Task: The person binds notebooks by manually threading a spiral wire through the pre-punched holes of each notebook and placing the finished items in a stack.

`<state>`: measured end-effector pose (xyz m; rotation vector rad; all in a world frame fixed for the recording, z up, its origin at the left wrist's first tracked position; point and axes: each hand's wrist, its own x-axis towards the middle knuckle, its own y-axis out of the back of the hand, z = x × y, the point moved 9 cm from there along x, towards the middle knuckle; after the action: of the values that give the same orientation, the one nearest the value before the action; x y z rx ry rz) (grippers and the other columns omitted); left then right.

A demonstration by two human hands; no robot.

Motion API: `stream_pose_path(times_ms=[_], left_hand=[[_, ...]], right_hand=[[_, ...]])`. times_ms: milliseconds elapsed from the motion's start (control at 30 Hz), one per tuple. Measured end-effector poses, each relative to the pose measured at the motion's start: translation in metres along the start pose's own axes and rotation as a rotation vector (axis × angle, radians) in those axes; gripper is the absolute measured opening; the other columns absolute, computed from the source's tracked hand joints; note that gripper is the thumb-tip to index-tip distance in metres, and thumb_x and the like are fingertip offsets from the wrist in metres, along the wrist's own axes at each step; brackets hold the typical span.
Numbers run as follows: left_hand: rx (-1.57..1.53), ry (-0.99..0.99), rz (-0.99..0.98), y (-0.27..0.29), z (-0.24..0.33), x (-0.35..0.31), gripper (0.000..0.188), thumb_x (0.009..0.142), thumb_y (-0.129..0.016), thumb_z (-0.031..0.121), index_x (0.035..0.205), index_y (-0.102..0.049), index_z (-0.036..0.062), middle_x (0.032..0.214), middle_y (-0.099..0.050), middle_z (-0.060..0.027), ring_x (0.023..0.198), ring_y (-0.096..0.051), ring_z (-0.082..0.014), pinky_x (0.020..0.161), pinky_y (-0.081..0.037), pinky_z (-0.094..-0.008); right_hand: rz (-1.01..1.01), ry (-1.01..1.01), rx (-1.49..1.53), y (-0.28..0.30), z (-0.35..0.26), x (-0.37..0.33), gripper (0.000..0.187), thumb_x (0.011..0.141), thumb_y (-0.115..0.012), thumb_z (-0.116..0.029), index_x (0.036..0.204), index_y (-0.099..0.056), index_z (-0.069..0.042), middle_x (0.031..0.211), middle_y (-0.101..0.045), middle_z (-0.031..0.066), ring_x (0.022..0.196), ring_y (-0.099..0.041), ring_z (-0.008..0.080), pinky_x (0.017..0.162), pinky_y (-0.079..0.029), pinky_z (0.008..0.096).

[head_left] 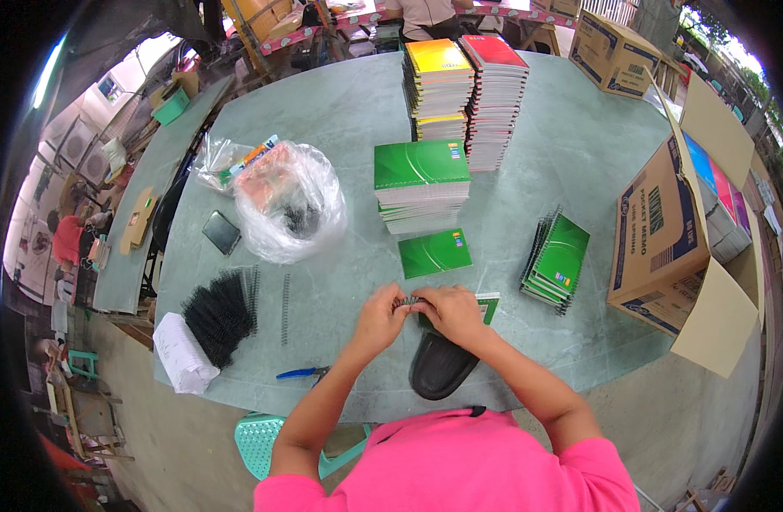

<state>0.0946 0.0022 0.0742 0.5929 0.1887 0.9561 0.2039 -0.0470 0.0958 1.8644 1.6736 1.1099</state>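
Observation:
At the near middle of the table, my left hand (378, 320) pinches a dark spiral binding coil (406, 301). Its fingertips almost meet those of my right hand (451, 314), which is closed at the coil's other end, over a small green notebook (491, 305). Most of that notebook is hidden under the right hand. Below it lies a black, rounded, sole-shaped pad (440, 367). Just beyond the hands is a loose green cover or notebook (436, 253), in front of a stack of green notebooks (421, 164). Blue-handled pliers (297, 373) rest beside my left forearm.
Yellow (440, 56) and red notebooks (495, 51) stand stacked at the back. Coil-bound green notebooks (559, 258) lie right, near an open carton (664, 230). Black coils (221, 316), a phone (221, 232) and a plastic bag (293, 205) are left. A green stool (259, 444) stands below.

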Motion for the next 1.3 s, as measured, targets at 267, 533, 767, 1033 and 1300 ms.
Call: stream_pose_path(times_ms=[267, 533, 767, 1033, 1300], left_hand=[[-0.232, 0.142, -0.192, -0.008, -0.016, -0.002, 0.022, 0.079, -0.067, 0.009, 0.097, -0.057, 0.0019, 0.08, -0.058, -0.0047, 0.071, -0.052, -0.0114, 0.063, -0.043, -0.0263], [-0.012, 0.084, -0.194, -0.002, -0.005, 0.004, 0.018, 0.087, -0.057, 0.017, 0.095, -0.06, 0.0016, 0.078, -0.061, -0.009, 0.07, -0.056, -0.0159, 0.065, -0.044, -0.0288], [0.25, 0.117, -0.47, -0.012, -0.009, 0.006, 0.025, 0.086, -0.057, 0.024, 0.088, -0.058, -0.0006, 0.079, -0.06, -0.0148, 0.071, -0.058, -0.0253, 0.066, -0.045, -0.0339], [0.216, 0.063, -0.376, -0.007, 0.002, 0.008, 0.018, 0.086, -0.056, 0.024, 0.094, -0.057, 0.0076, 0.093, -0.056, -0.0157, 0.084, -0.056, -0.0352, 0.067, -0.044, -0.0431], [0.297, -0.02, -0.256, -0.003, 0.017, 0.007, 0.017, 0.084, -0.058, 0.017, 0.093, -0.055, 0.0039, 0.092, -0.053, -0.0165, 0.086, -0.053, -0.0372, 0.069, -0.043, -0.0441]], right_hand=[[0.1, 0.062, 0.058, 0.01, -0.001, -0.003, 0.019, 0.075, -0.067, -0.018, 0.092, -0.063, -0.01, 0.079, -0.063, 0.0073, 0.075, -0.06, 0.0273, 0.066, -0.044, 0.0389], [-0.01, 0.093, -0.226, 0.001, -0.004, -0.005, 0.014, 0.079, -0.062, -0.02, 0.087, -0.057, -0.01, 0.08, -0.06, 0.0083, 0.08, -0.059, 0.0272, 0.067, -0.042, 0.0392], [0.098, 0.031, -0.15, 0.008, 0.004, -0.005, 0.011, 0.081, -0.058, -0.022, 0.083, -0.058, -0.011, 0.077, -0.062, 0.0061, 0.074, -0.059, 0.0241, 0.065, -0.041, 0.0378], [0.031, 0.046, -0.303, 0.011, 0.0, -0.007, 0.011, 0.078, -0.059, -0.024, 0.081, -0.061, -0.013, 0.072, -0.062, 0.0029, 0.072, -0.059, 0.0199, 0.063, -0.04, 0.038], [0.083, 0.043, -0.044, 0.019, -0.003, -0.001, 0.023, 0.076, -0.064, -0.023, 0.094, -0.056, -0.01, 0.083, -0.06, 0.0068, 0.079, -0.058, 0.0271, 0.068, -0.041, 0.0395]])
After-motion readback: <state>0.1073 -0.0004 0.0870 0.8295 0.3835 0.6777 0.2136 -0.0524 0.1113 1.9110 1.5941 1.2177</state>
